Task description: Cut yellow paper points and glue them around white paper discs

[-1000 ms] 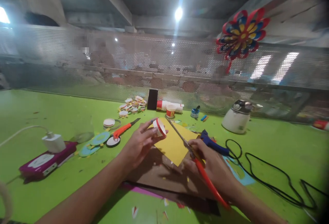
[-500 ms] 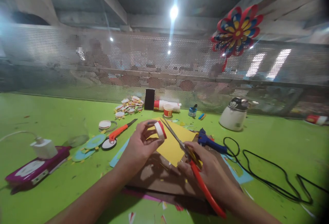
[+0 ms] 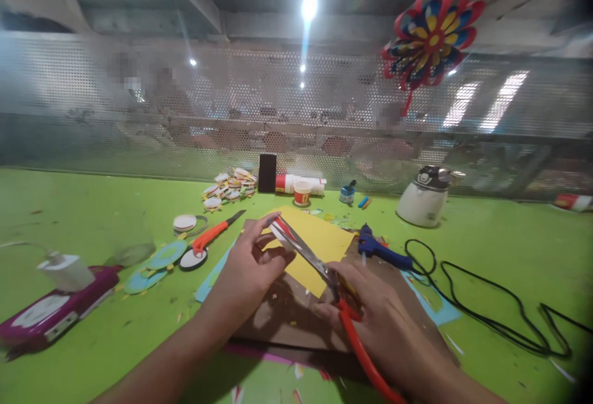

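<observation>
Between the fingertips and thumb of my left hand [image 3: 243, 271] is a short red-and-white piece of a paper cup [image 3: 276, 231]. My right hand [image 3: 377, 305] is closed around the red-handled scissors [image 3: 365, 357]. Their blades lie across the cup piece and hide part of it; I cannot tell whether they are cutting into it. Beneath both hands are a yellow paper sheet [image 3: 319, 231] and a brown board [image 3: 269, 324].
Right of the board lies a blue glue gun [image 3: 384, 254] with a looping black cord. An orange-handled knife [image 3: 213, 235], paper discs [image 3: 169, 254] and a purple power strip [image 3: 88, 302] are on the left. Behind stand a paper cup [image 3: 302, 194] and a white kettle [image 3: 422, 203].
The scissors' blades have come left onto the cup piece and closed up. The cup piece has turned in my left hand. The whole view has shifted slightly.
</observation>
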The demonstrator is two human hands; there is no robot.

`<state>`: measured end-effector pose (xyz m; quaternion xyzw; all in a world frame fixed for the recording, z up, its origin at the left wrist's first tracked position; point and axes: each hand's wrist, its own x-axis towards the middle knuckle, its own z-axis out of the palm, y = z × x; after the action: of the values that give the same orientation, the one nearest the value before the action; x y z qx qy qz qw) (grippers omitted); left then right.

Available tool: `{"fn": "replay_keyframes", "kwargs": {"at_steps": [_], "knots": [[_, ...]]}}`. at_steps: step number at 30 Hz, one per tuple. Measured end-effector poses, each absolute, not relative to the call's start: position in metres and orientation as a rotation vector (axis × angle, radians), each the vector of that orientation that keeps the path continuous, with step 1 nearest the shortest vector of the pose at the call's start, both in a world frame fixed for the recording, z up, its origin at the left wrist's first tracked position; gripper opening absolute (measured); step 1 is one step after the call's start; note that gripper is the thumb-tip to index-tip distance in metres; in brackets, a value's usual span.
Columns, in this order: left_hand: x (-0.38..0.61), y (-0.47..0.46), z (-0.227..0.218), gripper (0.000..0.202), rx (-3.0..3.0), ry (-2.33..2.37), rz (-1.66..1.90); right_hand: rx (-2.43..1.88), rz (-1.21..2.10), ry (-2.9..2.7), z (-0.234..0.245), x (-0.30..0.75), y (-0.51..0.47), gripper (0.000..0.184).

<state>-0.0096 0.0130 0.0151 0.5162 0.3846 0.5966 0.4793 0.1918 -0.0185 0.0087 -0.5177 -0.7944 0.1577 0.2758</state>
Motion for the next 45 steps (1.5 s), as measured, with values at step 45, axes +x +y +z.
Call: {"fn": "replay_keyframes", "kwargs": {"at_steps": [45], "knots": [[-0.016,0.012,0.03,0.037,1.16,0.784,1.522,-1.252,0.111,-2.262,0.02,0.202,-0.026,0.02]]}}
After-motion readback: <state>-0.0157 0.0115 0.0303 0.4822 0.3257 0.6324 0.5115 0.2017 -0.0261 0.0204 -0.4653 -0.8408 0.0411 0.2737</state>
